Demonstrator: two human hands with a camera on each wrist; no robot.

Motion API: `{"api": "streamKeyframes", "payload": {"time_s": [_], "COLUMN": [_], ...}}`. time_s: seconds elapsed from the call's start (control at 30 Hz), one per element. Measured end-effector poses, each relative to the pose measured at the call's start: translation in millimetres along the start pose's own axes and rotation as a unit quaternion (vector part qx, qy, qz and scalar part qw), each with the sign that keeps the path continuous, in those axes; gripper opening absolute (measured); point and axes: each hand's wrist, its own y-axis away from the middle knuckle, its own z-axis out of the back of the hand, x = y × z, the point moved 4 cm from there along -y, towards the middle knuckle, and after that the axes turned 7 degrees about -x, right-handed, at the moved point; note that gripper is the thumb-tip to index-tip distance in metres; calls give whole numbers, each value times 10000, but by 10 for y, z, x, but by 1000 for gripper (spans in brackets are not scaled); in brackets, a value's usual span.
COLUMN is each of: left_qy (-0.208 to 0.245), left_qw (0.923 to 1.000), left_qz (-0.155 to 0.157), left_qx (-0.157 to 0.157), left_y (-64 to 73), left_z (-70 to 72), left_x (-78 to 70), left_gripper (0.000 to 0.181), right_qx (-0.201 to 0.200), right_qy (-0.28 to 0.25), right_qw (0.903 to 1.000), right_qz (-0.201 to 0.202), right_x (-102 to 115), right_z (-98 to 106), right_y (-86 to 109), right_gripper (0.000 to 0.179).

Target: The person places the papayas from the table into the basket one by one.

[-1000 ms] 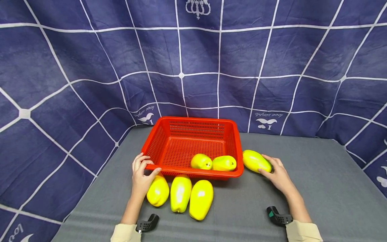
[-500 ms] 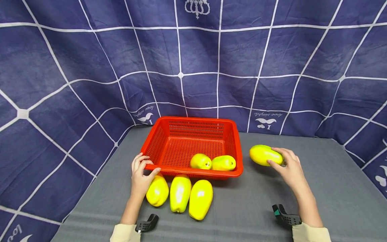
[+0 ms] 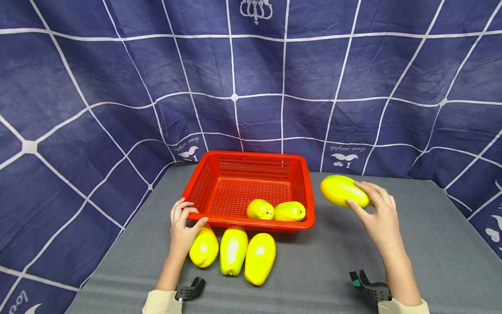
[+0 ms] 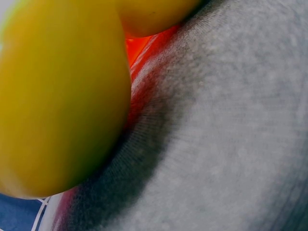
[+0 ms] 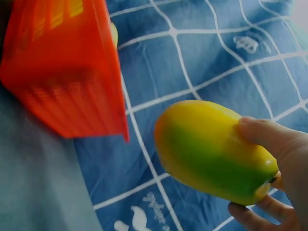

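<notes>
In the head view my right hand point(image 3: 380, 213) holds a yellow-green papaya point(image 3: 343, 191) by its right end, lifted over the table to the right of the red plastic basket point(image 3: 235, 222). The right wrist view shows the thumb along one side of this papaya point(image 5: 211, 154) and fingertips at its stem end. My left hand point(image 3: 183, 226) grips the basket's front left corner, thumb on the front rim. Two papayas lie inside the basket, one green-yellow point(image 3: 259, 209) and another beside it point(image 3: 289, 212), at the front right.
Several papayas lie in a row before the basket: a left one point(image 3: 204, 249), a middle one point(image 3: 233, 253) and a right one point(image 3: 260, 260). Grey cloth point(image 3: 313, 270) covers the table. A blue checked curtain point(image 3: 259, 113) hangs close behind the basket.
My right hand has lifted the papaya from beside the basket's right wall, moving it rightward and up. My left hand and the basket have stayed in place.
</notes>
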Motion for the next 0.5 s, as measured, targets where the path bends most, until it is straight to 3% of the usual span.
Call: {"api": "streamKeyframes", "payload": {"time_s": [0.17,0.33,0.5], "left_qy": [-71,-83,-10], "left_qw": [9999,9999,9999], "left_qz": [94,126,107], "left_qx": [33,69,52], "left_y": [25,29,2], "left_z": [3,0,-6], "left_x": [15,10,17], "left_gripper": [34,33,30], "right_qx": [-247,-427,-185], "right_qy": [-239,-536,-716], "right_qw": [9994,9969,9937], "right_qz": [19,387,842], "right_x": [168,354,568], "right_z": [1,-32,-182], "right_y": [53,147,256], "right_gripper": [49,52,53]}}
